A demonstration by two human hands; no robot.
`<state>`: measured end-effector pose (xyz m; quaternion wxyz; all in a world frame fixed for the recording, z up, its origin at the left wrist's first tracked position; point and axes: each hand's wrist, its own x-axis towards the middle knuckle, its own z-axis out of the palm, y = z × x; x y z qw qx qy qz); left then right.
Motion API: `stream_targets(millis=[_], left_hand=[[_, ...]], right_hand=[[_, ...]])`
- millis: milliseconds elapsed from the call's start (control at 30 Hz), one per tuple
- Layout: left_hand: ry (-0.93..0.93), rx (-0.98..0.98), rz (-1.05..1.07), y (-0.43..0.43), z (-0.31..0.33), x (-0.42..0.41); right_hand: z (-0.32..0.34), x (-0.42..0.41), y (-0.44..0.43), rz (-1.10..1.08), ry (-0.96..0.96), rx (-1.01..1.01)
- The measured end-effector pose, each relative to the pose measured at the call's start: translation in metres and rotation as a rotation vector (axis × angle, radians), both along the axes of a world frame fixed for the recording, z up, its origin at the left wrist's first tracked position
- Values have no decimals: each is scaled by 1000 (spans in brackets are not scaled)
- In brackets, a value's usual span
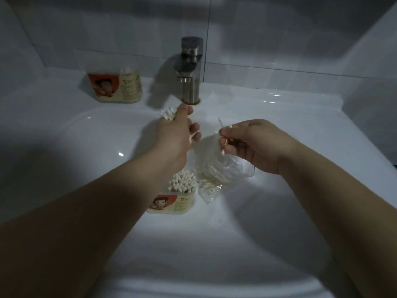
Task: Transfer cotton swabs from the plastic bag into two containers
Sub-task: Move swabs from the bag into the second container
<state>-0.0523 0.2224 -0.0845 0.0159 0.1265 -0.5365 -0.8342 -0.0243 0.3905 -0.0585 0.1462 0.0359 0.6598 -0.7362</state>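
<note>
Near container (171, 203) holds packed swabs (182, 182), bag (214, 168) just right. Left hand (174, 134) grips a swab bundle (167, 114); right hand (253, 145) pinches loose swabs (224, 134) at the bag's top

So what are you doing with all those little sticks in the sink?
A person is emptying a plastic bag over a white sink. The left hand grips a bunch of cotton swabs, and the right hand pinches a few swabs just above the bag. One tub in the basin is already packed with swabs; a second tub stands on the ledge beside the tap.
</note>
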Motion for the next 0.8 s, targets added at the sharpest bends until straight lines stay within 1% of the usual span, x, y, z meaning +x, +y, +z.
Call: stream_targets(millis=[100,233,333,467,500,633,700,800], left_hand=[[34,-147,-79,3,-2,0],[113,-213,-256,9,-5,5],[142,-223,-376,10,-8,10],[121,-253,-391,9,-7,12],[116,-295,-398,9,-7,13],[184,-619,-392,6,-8,13],[228,-680,-444,5,-8,15],[204,-695,-538,5,-9,17]], right_hand=[[4,-1,1,-6,-20,-81],[11,-1,6,-21,-172,-278],[14,-1,9,-4,-234,-310],[12,-1,10,-1,-253,-312],[11,-2,11,-6,-252,-298],[6,-4,12,14,-178,-167],[4,-3,9,68,-108,-82],[0,-3,7,126,8,42]])
